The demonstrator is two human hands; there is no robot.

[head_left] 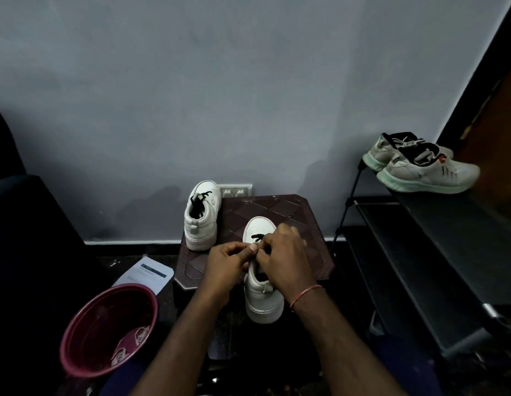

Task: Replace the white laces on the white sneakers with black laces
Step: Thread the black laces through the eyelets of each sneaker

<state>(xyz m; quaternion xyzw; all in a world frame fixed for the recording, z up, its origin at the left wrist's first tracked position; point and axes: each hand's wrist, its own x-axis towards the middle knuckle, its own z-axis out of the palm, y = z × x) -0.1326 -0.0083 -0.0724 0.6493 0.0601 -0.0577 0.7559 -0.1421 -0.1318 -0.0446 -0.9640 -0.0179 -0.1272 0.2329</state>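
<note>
- White sneaker overhung the bench at its front edge; second sneaker stood at the back-left corner.
- Left hand and right hand pinched the first sneaker's black lace.

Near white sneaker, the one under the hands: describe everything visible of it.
The near sneaker is white, smooth like leather, with a thick platform sole. It stands upright on the dark patterned stool, heel toward the camera, toe toward the wall. A black lace crosses its front eyelets. The left hand and right hand cover its middle, fingers curled, seemingly pinching the lace.
</note>
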